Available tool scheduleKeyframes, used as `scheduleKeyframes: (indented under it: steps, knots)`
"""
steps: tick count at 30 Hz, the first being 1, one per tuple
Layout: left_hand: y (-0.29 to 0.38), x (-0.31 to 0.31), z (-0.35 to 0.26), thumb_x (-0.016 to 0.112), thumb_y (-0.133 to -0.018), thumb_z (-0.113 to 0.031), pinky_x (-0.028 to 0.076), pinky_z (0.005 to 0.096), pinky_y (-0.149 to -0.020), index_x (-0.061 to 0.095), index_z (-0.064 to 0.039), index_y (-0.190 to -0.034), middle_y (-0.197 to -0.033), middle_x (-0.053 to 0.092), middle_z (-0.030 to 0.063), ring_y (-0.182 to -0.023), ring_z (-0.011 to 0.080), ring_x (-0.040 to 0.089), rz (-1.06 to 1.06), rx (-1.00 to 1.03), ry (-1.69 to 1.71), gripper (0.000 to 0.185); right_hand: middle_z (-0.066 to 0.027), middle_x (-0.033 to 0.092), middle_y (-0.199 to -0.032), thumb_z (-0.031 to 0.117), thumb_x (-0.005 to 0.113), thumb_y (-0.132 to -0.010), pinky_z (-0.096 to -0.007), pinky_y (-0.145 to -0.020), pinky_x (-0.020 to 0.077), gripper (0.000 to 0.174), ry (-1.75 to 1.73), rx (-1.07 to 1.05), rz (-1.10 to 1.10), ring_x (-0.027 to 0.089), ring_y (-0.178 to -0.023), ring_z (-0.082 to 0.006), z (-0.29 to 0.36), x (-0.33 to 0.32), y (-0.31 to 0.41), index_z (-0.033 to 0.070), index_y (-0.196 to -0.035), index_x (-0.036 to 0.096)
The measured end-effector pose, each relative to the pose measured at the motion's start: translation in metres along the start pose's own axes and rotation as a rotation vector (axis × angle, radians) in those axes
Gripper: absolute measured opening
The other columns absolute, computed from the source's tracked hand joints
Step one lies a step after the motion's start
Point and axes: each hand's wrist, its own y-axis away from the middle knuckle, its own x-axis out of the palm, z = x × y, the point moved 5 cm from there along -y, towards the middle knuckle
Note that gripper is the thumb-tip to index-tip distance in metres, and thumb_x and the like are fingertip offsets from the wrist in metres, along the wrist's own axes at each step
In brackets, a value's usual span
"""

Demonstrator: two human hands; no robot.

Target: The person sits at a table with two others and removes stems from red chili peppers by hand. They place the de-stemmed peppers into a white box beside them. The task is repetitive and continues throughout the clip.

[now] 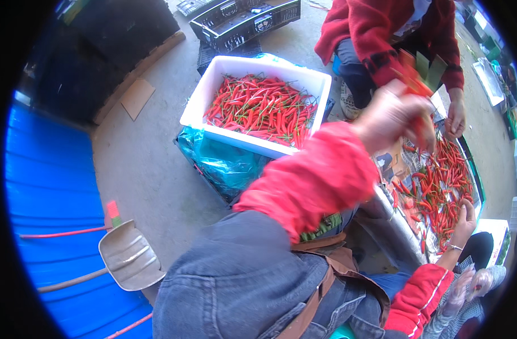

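My left hand (394,112), blurred by motion, reaches over the near left part of a newspaper-lined surface. Blurred red chili peppers (421,127) show in its grip. My right hand (465,218), wearing a bracelet, has its curled fingers at the edge of a heap of red chili peppers (442,182) with green stems. Whether it pinches one cannot be made out. The heap lies loose on printed newspaper (396,163). To my left, a white foam box (258,146) holds many more red chilies (262,106).
A person in a red knit sweater (364,25) sits opposite, one hand (455,114) by the heap. Another person's plastic-gloved hands (461,284) are at lower right. Black crates (245,25) stand behind the foam box. A shovel (131,258) leans against blue corrugated sheeting (51,178).
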Motion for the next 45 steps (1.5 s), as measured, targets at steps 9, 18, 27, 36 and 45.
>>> scheduleKeyframes:
  steps: [9, 18, 27, 36, 45]
  knots:
    - [0.065, -0.244, -0.102, 0.074, -0.081, -0.039, 0.029, 0.0408, -0.115, 0.029, 0.005, -0.148, -0.146, 0.041, 0.0258, -0.138, 0.0346, 0.039, -0.523, -0.246, -1.502, 0.092, -0.0068, 0.070, -0.101, 0.007, 0.058, -0.096, -0.0263, -0.086, 0.0500, 0.019, 0.277, -0.021, 0.013, 0.065, -0.096, -0.0150, -0.031, -0.037, 0.021, -0.004, -0.108, 0.068]
    - [0.038, -0.040, -0.009, 0.064, -0.093, -0.014, 0.055, 0.0288, -0.070, 0.059, 0.002, -0.123, -0.103, 0.068, 0.0155, -0.083, 0.0187, 0.070, 0.083, -0.171, -1.248, 0.035, -0.0071, 0.072, -0.089, 0.004, 0.060, -0.091, -0.0268, -0.073, 0.0523, 0.015, 0.068, 0.055, 0.052, 0.067, -0.078, -0.0125, -0.030, -0.008, 0.025, 0.000, -0.102, 0.070]
    - [-0.015, 0.037, 0.191, 0.061, -0.084, -0.012, 0.053, 0.0429, -0.073, 0.069, -0.004, -0.090, -0.092, 0.065, 0.0147, -0.083, 0.0338, 0.067, 0.768, 0.175, -1.972, 0.013, -0.0138, 0.072, -0.091, 0.007, 0.063, -0.084, -0.0332, -0.076, 0.0546, 0.018, 0.351, -0.026, 0.189, 0.071, -0.082, -0.0221, 0.012, 0.002, 0.026, 0.002, -0.099, 0.072]
    - [-0.032, 0.009, 0.225, 0.062, -0.081, -0.010, 0.054, 0.0449, -0.069, 0.061, -0.005, -0.094, -0.094, 0.059, 0.0157, -0.083, 0.0339, 0.066, 0.947, 0.248, -1.963, 0.014, -0.0080, 0.064, -0.094, 0.011, 0.069, -0.077, -0.0385, -0.080, 0.0523, 0.020, 0.460, -0.453, 0.325, 0.060, -0.094, -0.0274, 0.002, 0.085, 0.046, 0.009, -0.096, 0.071]
    - [-0.051, 0.015, 0.188, 0.064, -0.083, -0.010, 0.052, 0.0388, -0.068, 0.061, 0.003, -0.113, -0.085, 0.066, 0.0192, -0.074, 0.0309, 0.066, 0.724, -0.031, -1.850, 0.033, -0.0104, 0.066, -0.090, 0.010, 0.062, -0.079, -0.0425, -0.074, 0.0547, 0.014, 0.765, -0.352, 0.493, 0.065, -0.091, -0.0295, 0.012, 0.090, 0.047, 0.007, -0.091, 0.068]
